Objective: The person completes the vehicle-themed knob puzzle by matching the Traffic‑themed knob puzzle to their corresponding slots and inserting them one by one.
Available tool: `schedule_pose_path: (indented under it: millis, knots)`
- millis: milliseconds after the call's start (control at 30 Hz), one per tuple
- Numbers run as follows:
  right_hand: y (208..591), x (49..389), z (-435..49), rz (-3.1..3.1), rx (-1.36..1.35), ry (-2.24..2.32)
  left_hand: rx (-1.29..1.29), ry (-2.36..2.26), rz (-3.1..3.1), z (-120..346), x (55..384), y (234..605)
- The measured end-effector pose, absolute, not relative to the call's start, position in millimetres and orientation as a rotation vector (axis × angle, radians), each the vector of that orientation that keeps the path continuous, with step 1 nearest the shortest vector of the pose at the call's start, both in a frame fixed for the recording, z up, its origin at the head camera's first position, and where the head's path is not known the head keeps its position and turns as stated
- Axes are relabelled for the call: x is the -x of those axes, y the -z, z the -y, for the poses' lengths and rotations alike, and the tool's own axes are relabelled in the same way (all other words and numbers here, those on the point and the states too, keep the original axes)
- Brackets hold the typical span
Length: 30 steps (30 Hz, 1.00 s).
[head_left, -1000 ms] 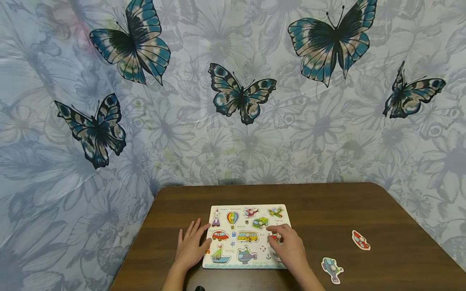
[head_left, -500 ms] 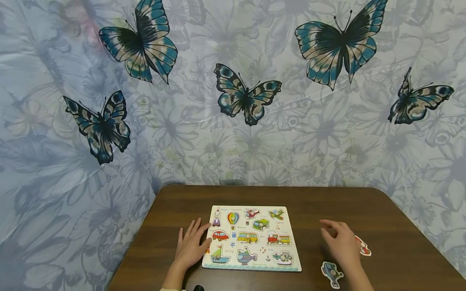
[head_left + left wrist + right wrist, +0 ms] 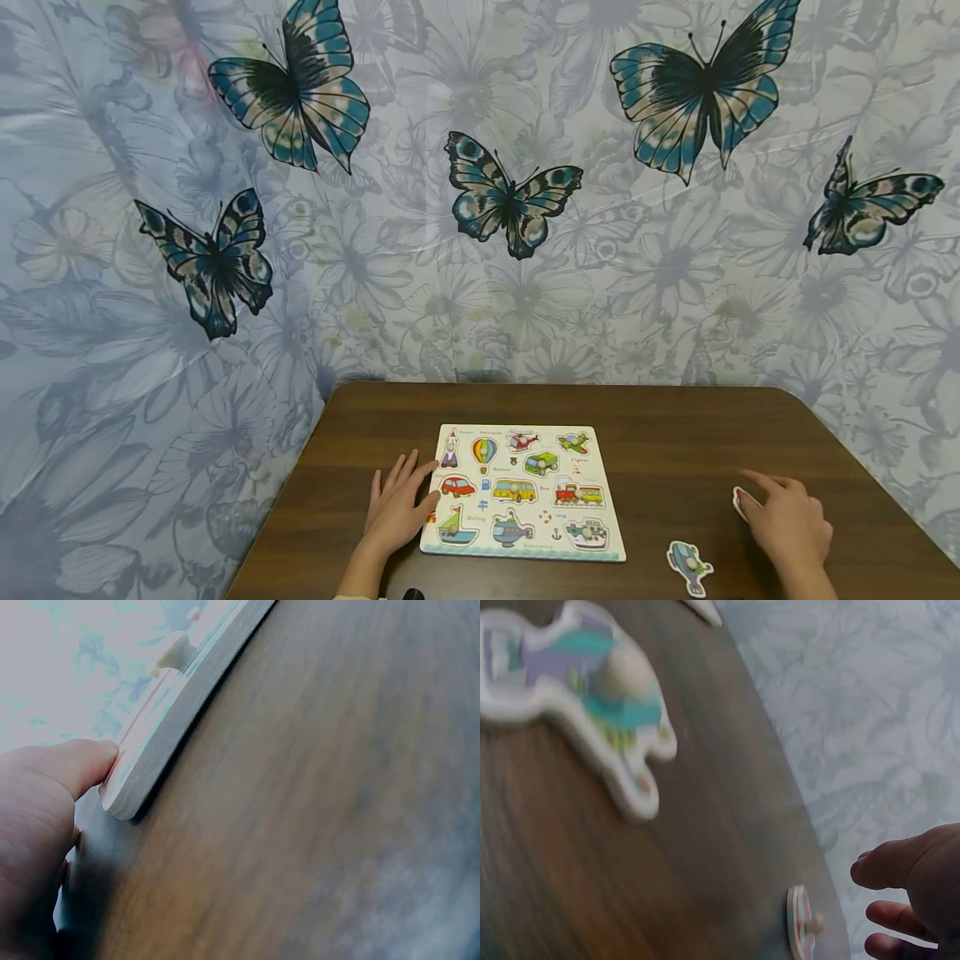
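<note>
A white peg puzzle board with vehicle pictures lies on the table. My left hand rests at its left edge with fingers spread. In the left wrist view the thumb lies on the board's corner. Far right of the board, my right hand is over the red puzzle piece, hiding most of it. In the right wrist view that piece and its knob show beside the hand, whose thumb and fingers are apart. A blue-grey puzzle piece lies left of the right hand.
Several pieces sit in the board, among them a train, a bus and a ship. The brown table reaches back to a butterfly-patterned wall cloth. A small black object is at the bottom edge.
My right hand has left the train at the board's right side and moved right to the red puzzle piece. The left hand stays at the board's edge. The head view has shifted slightly.
</note>
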State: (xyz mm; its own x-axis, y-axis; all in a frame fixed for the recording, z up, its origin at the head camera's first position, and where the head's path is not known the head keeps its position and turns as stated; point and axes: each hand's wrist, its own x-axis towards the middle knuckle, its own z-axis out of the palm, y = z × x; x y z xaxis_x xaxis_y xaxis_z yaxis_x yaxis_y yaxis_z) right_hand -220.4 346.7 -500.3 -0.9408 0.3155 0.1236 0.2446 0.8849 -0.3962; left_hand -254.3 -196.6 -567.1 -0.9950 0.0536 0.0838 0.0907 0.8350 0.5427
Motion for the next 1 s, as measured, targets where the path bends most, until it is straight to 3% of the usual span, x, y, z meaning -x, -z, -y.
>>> schedule_pose_path:
  millis: [467, 1000]
  knots:
    - [521, 220, -367, 2.989, 0.347, -0.502, 0.109, 0.874, 2.955, 196, 254, 565]
    - [518, 214, -368, 2.979, 0.188, -0.412, 0.098, 0.876, 2.96, 195, 253, 562]
